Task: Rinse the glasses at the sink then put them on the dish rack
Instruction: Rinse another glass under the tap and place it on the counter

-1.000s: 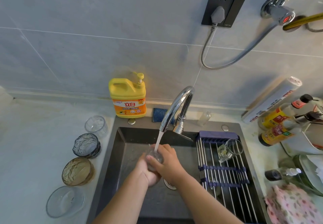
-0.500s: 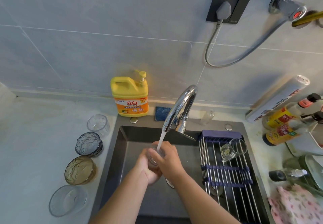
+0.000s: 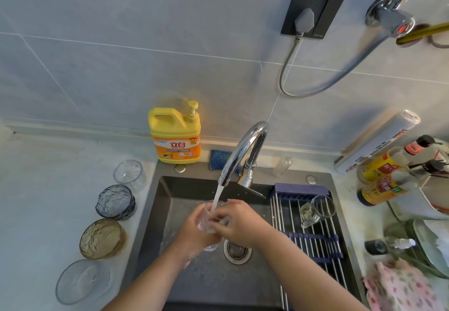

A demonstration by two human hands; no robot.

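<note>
A small clear glass (image 3: 211, 220) is under the running water from the chrome faucet (image 3: 243, 151), above the dark sink (image 3: 167, 203). My left hand (image 3: 193, 234) cups the glass from below and the left. My right hand (image 3: 239, 223) grips its right side and rim with the fingers. A clear handled glass (image 3: 315, 210) lies on its side on the roll-up dish rack (image 3: 313, 240) across the sink's right part. Several glass pieces stand in a row on the left counter: a clear cup (image 3: 128, 173), a blue-grey one (image 3: 115, 201), an amber one (image 3: 101, 237) and a clear one (image 3: 81, 281).
A yellow detergent jug (image 3: 175, 135) and a blue sponge (image 3: 220, 158) sit behind the sink. Sauce bottles (image 3: 384, 179), a foil roll (image 3: 376, 143), dishes and a pink cloth (image 3: 401, 286) crowd the right counter. The drain (image 3: 237, 251) lies under my hands.
Both hands stay on the glass under the stream and shift slightly around it. The view has drifted a little.
</note>
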